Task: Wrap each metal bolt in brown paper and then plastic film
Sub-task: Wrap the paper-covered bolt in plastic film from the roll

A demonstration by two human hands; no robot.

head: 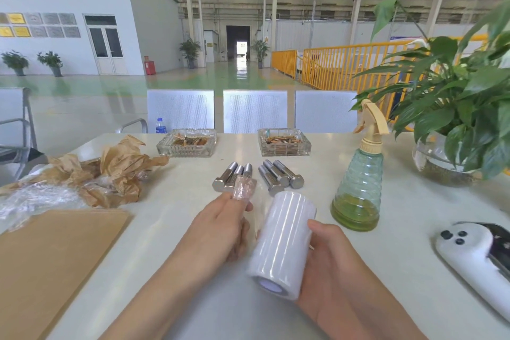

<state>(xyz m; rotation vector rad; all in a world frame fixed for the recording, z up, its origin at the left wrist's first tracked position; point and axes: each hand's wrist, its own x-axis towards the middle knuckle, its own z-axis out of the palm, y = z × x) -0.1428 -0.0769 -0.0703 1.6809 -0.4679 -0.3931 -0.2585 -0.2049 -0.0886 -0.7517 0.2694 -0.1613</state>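
Hands meet over the middle of the white surface (400, 201). The right hand (328, 270) cups a white roll of plastic film (281, 243), thumb pressed to its side and fingers curled beneath; the roll's long axis runs from the near edge toward the far edge, its hollow core facing the person. The left hand (220, 229) pinches a film-covered, brown-paper-wrapped bolt (242, 188) at its fingertips, the bundle pointing toward the far edge.

Just beyond lie two groups of three bare grey metal hex bolts (278, 176), shanks pointing toward the far edge, heads nearer the person. Flat brown paper sheets (55, 257) lie at the near left corner, with crumpled brown paper and film (110, 174) behind them. Two square glass ashtrays (187, 143) at the far edge hold cigarette butts. A green spray bottle (358, 190) toward the right edge holds a little yellowish liquid.
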